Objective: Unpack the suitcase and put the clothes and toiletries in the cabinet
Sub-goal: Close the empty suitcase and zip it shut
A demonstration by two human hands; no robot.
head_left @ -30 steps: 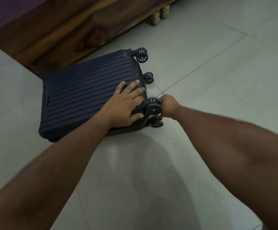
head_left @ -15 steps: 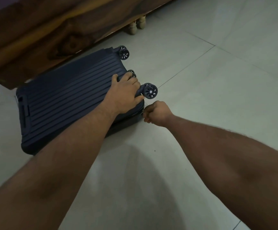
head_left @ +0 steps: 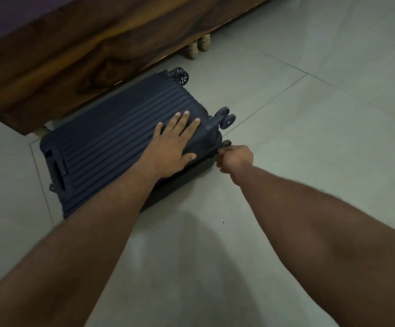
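The dark suitcase (head_left: 121, 147) is lying flat on the floor (head_left: 309, 149), just beside the wooden bed frame (head_left: 85, 55). The left hand (head_left: 172, 147) is pressing its lid, fingers straight; the right hand (head_left: 234, 159) is pinching something at the suitcase's wheel-end corner, likely the zipper pull. Tugging there could snag the zipper or slide the case.

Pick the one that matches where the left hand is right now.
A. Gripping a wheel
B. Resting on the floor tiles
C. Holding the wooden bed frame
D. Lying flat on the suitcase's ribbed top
D: the left hand lies with fingers spread on the ribbed top of the dark suitcase, away from its wheels.
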